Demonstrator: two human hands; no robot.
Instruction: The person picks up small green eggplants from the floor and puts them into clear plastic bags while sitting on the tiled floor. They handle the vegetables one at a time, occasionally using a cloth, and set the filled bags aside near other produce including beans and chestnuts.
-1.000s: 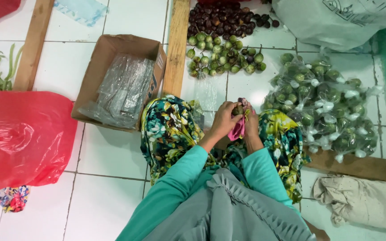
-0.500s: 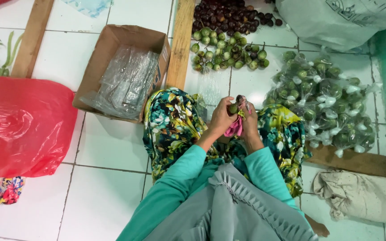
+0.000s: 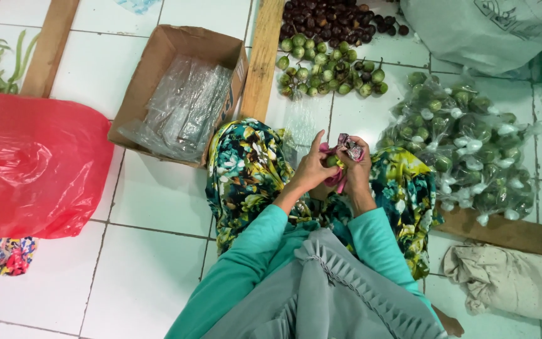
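Both hands around pink bag

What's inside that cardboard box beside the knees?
The cardboard box lies open and holds a crumpled heap of clear plastic bags, which spills over its lower edge. The heap covers the box floor, so whether anything lies beneath it cannot be seen.

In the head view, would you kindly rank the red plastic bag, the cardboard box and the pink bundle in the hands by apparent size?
1. Red plastic bag, largest.
2. Cardboard box, somewhat smaller.
3. Pink bundle, far smallest, held between the left hand and right hand, and partly hidden by them.
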